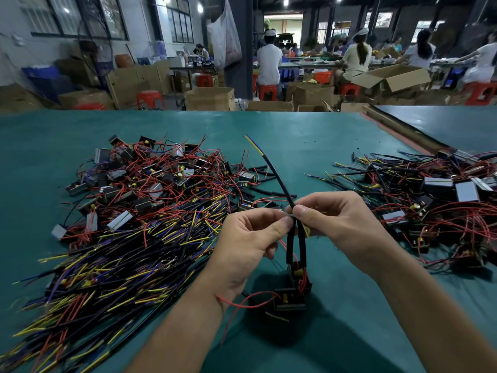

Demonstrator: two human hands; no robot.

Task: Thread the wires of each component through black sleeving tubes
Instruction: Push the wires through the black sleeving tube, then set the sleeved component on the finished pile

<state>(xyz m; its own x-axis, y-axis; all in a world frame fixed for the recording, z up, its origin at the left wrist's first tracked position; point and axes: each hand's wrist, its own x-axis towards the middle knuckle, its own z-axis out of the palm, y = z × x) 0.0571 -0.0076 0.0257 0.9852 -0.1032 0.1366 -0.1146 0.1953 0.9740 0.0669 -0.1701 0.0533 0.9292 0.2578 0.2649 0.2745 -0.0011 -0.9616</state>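
Note:
A small black component point(291, 297) with red leads hangs above the green table point(309, 130), below my two hands. Two black sleeved wire runs rise from it. My left hand point(250, 238) pinches the top of the left sleeving tube point(290, 243) between thumb and forefinger. My right hand point(333, 219) pinches the longer black sleeving tube point(279, 181), which curves up and away; yellow and blue wire ends point(252, 144) stick out of its far tip. A loose red wire point(242, 302) trails from the component toward my left wrist.
A big heap of components with red, yellow and blue wires point(150, 200) covers the table's left side. A second pile point(419, 195) lies at the right. Loose black tube pieces point(259, 181) lie between them. Beyond the table edge people sit among cardboard boxes point(209, 98) and red stools.

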